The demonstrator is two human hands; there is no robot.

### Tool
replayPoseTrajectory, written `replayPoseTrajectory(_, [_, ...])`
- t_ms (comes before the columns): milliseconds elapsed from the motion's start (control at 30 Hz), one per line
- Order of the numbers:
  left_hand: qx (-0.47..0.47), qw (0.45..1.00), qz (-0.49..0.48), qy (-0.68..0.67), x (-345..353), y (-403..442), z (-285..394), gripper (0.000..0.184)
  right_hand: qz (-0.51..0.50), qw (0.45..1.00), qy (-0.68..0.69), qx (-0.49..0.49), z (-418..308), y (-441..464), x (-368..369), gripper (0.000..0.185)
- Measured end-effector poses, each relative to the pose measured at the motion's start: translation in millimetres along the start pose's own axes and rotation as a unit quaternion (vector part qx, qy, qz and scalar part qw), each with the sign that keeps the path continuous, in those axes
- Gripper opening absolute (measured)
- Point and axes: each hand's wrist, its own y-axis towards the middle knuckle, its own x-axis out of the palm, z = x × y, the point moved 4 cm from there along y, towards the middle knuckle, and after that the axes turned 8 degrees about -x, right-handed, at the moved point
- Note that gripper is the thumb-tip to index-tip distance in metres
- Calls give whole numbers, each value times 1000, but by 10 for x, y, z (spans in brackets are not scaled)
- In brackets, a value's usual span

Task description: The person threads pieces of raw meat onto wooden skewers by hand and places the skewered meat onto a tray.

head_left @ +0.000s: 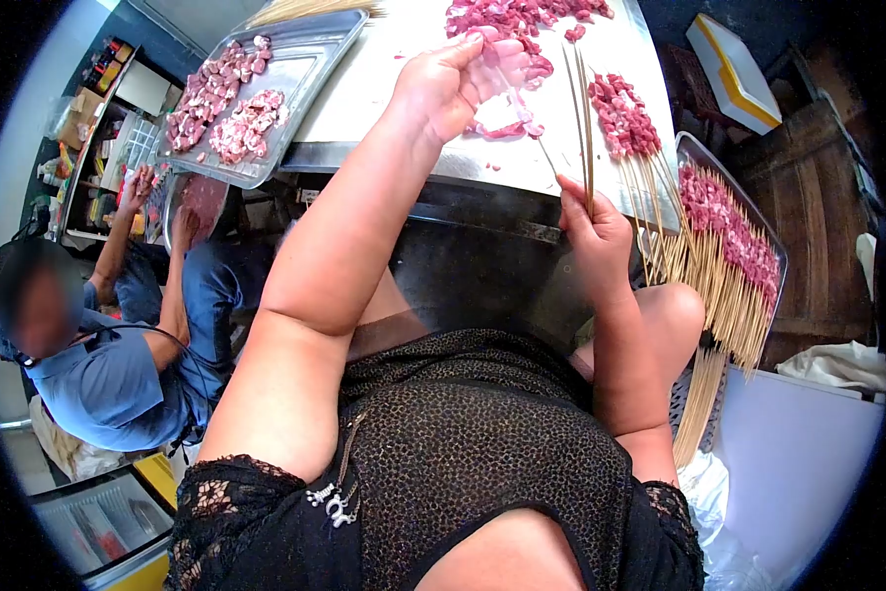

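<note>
My left hand (pixel 460 87) is raised over the white work surface (pixel 364 108), palm turned up, fingers stretched and slightly blurred. Its fingertips are beside the pile of red meat pieces (pixel 502 18). Several thin wooden skewers (pixel 583 118) are gripped in my right hand (pixel 597 241) at the near edge of the surface. One points up-left to pale meat (pixel 507 128) under my left hand, and a small red piece (pixel 574 33) sits at the tips of the others. Right of them lie finished-looking meat skewers (pixel 625 116).
A metal tray (pixel 305 74) of cut meat stands at the upper left. Another tray (pixel 780 251) full of meat skewers is at the right. On the left a seated co-worker (pixel 118 374) has both hands near a basin (pixel 211 187). A white-and-yellow box (pixel 734 74) is upper right.
</note>
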Motion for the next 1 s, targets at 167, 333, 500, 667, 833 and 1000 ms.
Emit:
replayPoseTrajectory(167, [-1,1000,-9,24,97,-81,5,19,1,1000,-22,3,-25,11,-19,22])
replayPoseTrajectory(333, [-18,997,-42,54,122,-98,-48,20,-12,999,31,4,-50,18,-3,22])
replayPoseTrajectory(500, [-25,996,-42,79,96,-21,-215,23,-17,989,127,73,-99,45,20,23])
replayPoseTrajectory(667, [-30,995,-22,89,180,-89,-201,24,-30,977,178,116,-152,78,32,24])
replayPoseTrajectory(833, [-61,995,-25,80,105,-21,-287,19,-50,947,241,207,-165,96,87,25])
replayPoseTrajectory(1000, [-5,997,66,-31,-24,81,-300,20,-67,997,-47,-16,-40,49,164,25])
